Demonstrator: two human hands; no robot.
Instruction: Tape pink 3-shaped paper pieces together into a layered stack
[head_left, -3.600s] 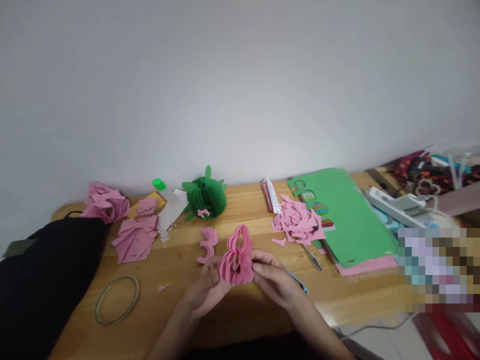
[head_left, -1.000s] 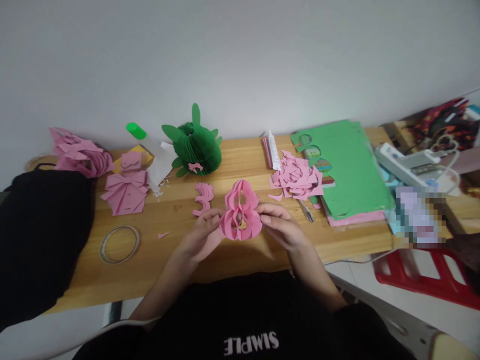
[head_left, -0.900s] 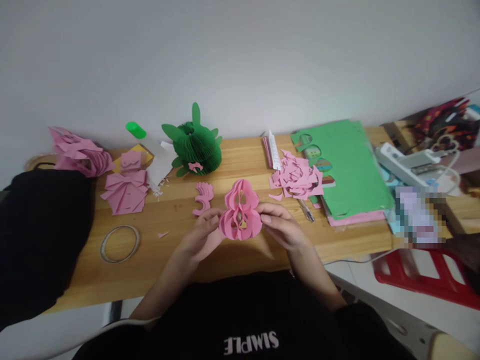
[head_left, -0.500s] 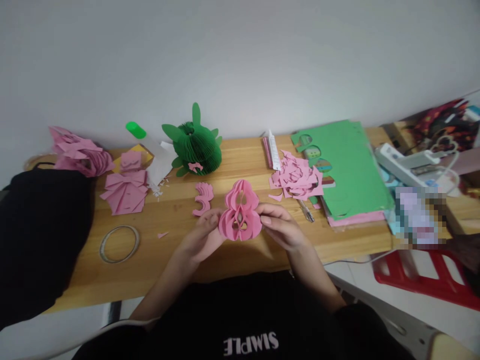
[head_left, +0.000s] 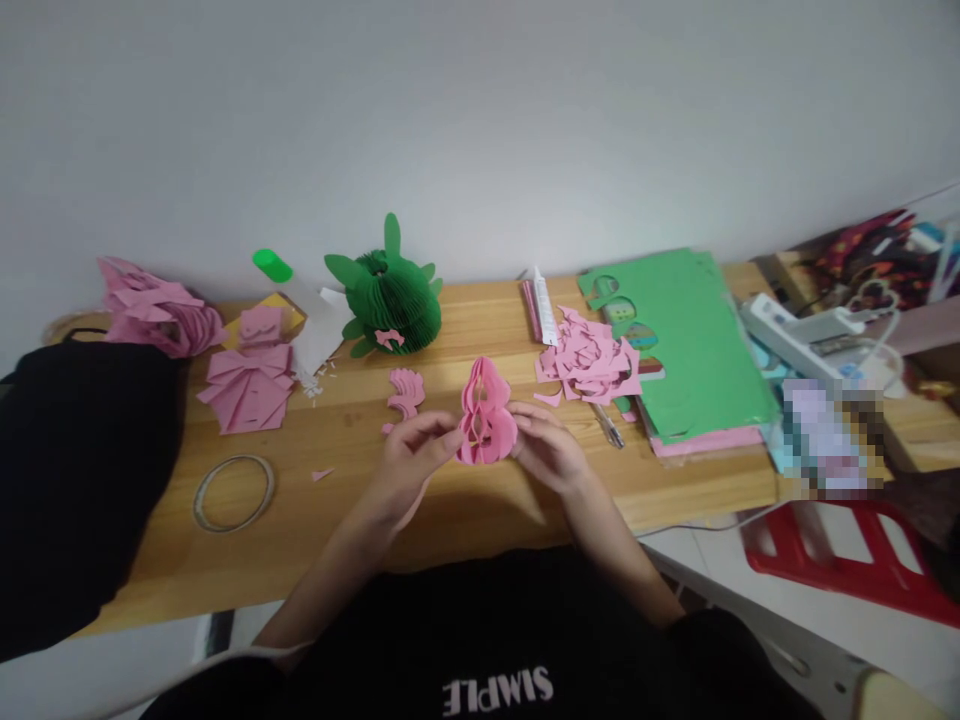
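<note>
Between my two hands, above the wooden table (head_left: 480, 520), is a pink layered paper ornament (head_left: 486, 412), two-tiered, with its leaves fanned apart. My left hand (head_left: 409, 465) grips its left side, thumb on the paper. The fingers of my right hand (head_left: 546, 445) pinch its right side. Curved pink paper cutouts (head_left: 406, 392) lie just beyond my left hand. Behind them stands a green honeycomb paper figure (head_left: 394, 300) with leaf-like pieces and a small pink bow-shaped piece on its front.
Pink paper scraps (head_left: 589, 360), a white tube (head_left: 544, 305) and a metal-tipped tool (head_left: 609, 427) lie to the right, beside green sheets (head_left: 697, 345). On the left are folded pink papers (head_left: 247, 390), a tape ring (head_left: 201, 505) and a black cloth-covered item (head_left: 82, 480). A power strip (head_left: 795, 340) sits far right.
The ornament has turned and narrowed, with its leaves drawn closer together. My left hand has shifted its grip forward and right along its side. The camera view has moved slightly.
</note>
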